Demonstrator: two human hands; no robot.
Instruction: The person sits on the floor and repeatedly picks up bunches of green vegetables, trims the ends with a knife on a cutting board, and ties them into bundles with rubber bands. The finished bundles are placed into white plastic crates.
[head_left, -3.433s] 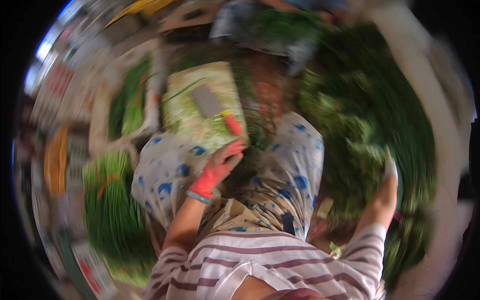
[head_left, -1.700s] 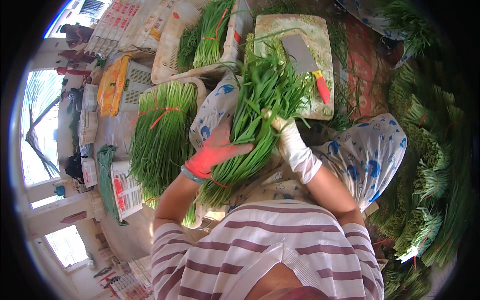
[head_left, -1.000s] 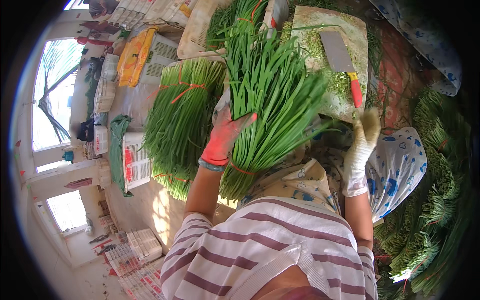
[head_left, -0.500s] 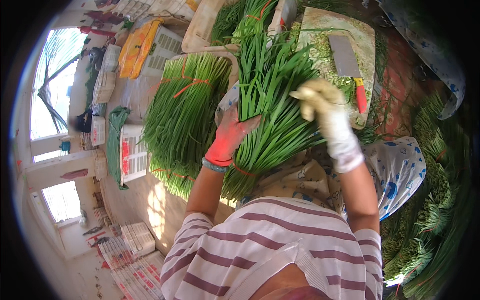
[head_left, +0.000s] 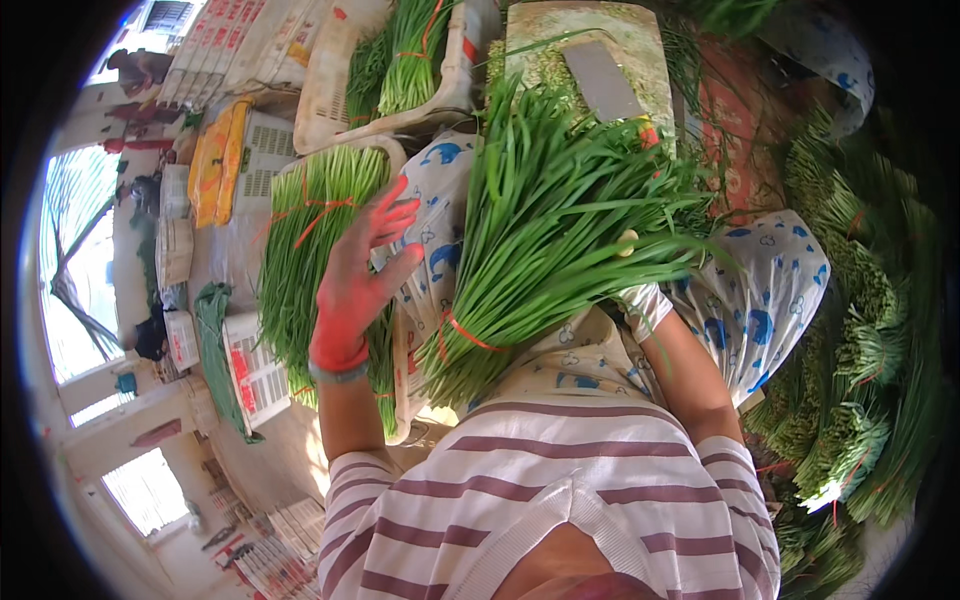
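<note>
A big bundle of garlic chives point(head_left: 545, 225), tied with a red band near its cut ends, lies across my lap with its leaves fanned toward the far right. My right hand point(head_left: 642, 308), in a white glove, is under the right side of the leaves. A fingertip shows over the leaves, and most of the fingers are hidden. My left hand point(head_left: 350, 300), in a red and grey glove, is raised with fingers apart, holding nothing. It is in front of another tied chive bundle point(head_left: 305, 245). A cleaver point(head_left: 603, 82) rests on the cutting board point(head_left: 635, 35), its handle partly covered by leaves.
A pale plastic crate point(head_left: 325, 95) with tied chives stands at the far left of the board. Many more bundles point(head_left: 860, 330) are piled along the right. A patterned plastic sheet point(head_left: 765, 290) covers my lap. White crates point(head_left: 262, 365) stand to the left.
My left hand has let go of the bundle and moved left. My right hand has gone from above the leaves to beneath them. The bundle's leaves have swung right, and the view has shifted.
</note>
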